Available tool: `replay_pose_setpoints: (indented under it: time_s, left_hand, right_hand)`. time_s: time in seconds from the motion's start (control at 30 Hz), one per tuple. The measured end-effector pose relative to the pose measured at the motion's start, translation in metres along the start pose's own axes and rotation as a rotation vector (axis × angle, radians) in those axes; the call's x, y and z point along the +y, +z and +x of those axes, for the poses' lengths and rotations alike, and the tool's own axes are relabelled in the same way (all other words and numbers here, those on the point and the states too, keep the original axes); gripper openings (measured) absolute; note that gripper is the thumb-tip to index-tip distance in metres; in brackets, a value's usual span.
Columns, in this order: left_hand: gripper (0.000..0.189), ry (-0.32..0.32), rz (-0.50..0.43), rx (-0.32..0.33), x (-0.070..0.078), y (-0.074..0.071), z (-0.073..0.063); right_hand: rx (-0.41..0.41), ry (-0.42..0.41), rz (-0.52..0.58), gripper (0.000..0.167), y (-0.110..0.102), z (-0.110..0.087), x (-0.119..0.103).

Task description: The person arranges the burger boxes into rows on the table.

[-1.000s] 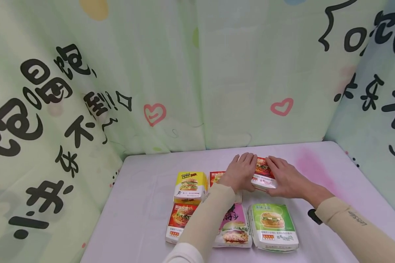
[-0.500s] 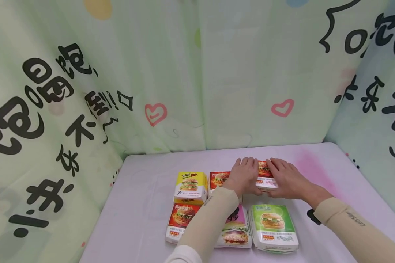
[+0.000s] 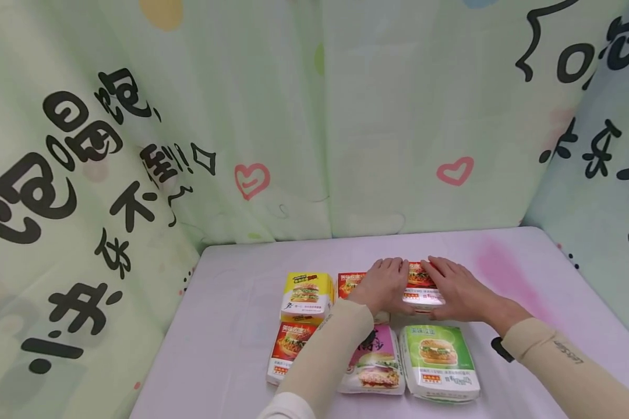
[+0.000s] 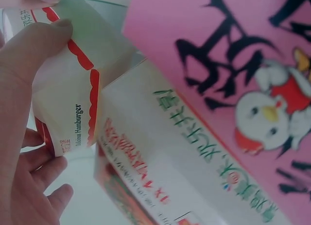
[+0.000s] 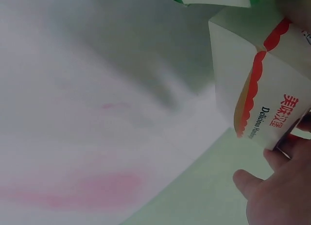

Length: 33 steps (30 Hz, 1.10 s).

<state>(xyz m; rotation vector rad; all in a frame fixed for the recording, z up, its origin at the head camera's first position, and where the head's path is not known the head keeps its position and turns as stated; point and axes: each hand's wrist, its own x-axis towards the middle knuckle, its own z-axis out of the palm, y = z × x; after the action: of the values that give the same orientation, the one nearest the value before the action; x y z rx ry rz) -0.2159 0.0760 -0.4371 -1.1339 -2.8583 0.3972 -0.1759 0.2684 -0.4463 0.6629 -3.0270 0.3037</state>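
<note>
A red and white burger box (image 3: 422,285) is held between my two hands at the back of the table. My left hand (image 3: 385,285) grips its left side, with the thumb at the near edge. On its right side my right hand (image 3: 460,292) grips in the same way. Both wrist views show its white side (image 5: 279,94) with a red scalloped trim and the fingers around its ends. Left of it stands another red burger box (image 3: 349,281), partly hidden by my left hand and sleeve. Nearer lies a green and white burger box (image 3: 439,361).
A yellow burger box (image 3: 306,294) stands at the back left. In front are a red box (image 3: 292,343) and a pink box (image 3: 375,364), both partly behind my left sleeve. A printed curtain (image 3: 377,116) rises behind the table (image 3: 230,326).
Both hands have brought the burger box slightly down and nearer in the head view, keeping hold of its sides. The other boxes stay in place; the head view has shifted a little.
</note>
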Motion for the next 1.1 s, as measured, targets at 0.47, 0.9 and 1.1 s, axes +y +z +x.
replay_pose_setpoints:
  time_s: [0.47,0.9,1.1]
  left_hand:
    - [0.098,-0.014,-0.029,-0.015,0.004,0.005,-0.001]
    - [0.103,-0.040,-0.072,-0.027,0.010,0.010,-0.003]
    - [0.105,-0.043,-0.074,-0.048,0.011,0.009,-0.005]
  right_hand:
    - [-0.026,0.019,0.044,0.096,0.000,-0.003,0.000]
    - [-0.060,0.041,0.079,0.095,0.007,-0.004,0.001]
    - [-0.074,0.055,0.099,0.092,0.008,-0.005,-0.001]
